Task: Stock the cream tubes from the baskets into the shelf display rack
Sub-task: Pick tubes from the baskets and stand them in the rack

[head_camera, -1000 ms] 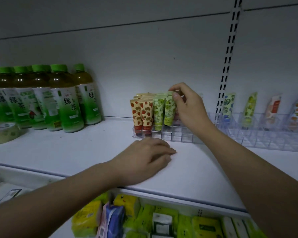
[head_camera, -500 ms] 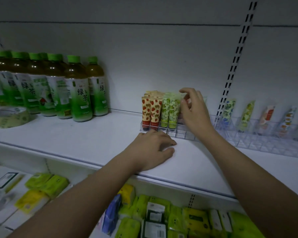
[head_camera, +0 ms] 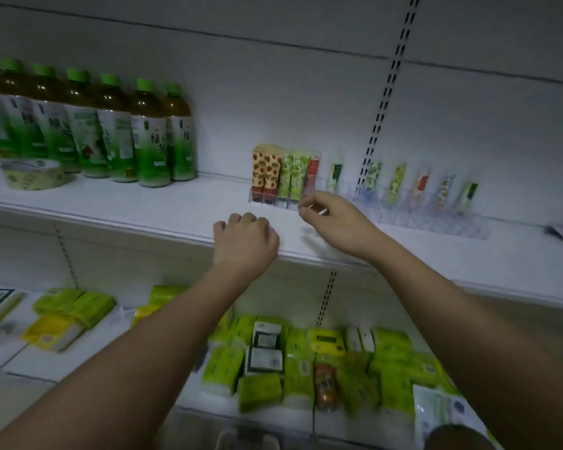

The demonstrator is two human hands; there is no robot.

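Observation:
A clear display rack (head_camera: 413, 222) stands on the white shelf (head_camera: 143, 206). Its left end holds strawberry-print cream tubes (head_camera: 266, 172), green-print tubes (head_camera: 294, 173) and a red tube (head_camera: 313, 170). Single tubes (head_camera: 397, 182) stand spaced along its back row to the right. My right hand (head_camera: 338, 224) hovers just in front of the rack's left end with bent fingers and holds nothing. My left hand (head_camera: 244, 241) rests at the shelf's front edge with its fingers curled under, empty. No basket is in view.
Green tea bottles (head_camera: 150, 134) line the shelf's left side, with a roll of tape (head_camera: 33, 174) in front of them. A slotted upright (head_camera: 382, 105) runs up the back wall. Green and yellow packs (head_camera: 306, 362) fill the lower shelf.
My right hand has let go of the tubes and drawn back from the rack. My left hand has slid toward the shelf edge and curled its fingers. The view has tilted down.

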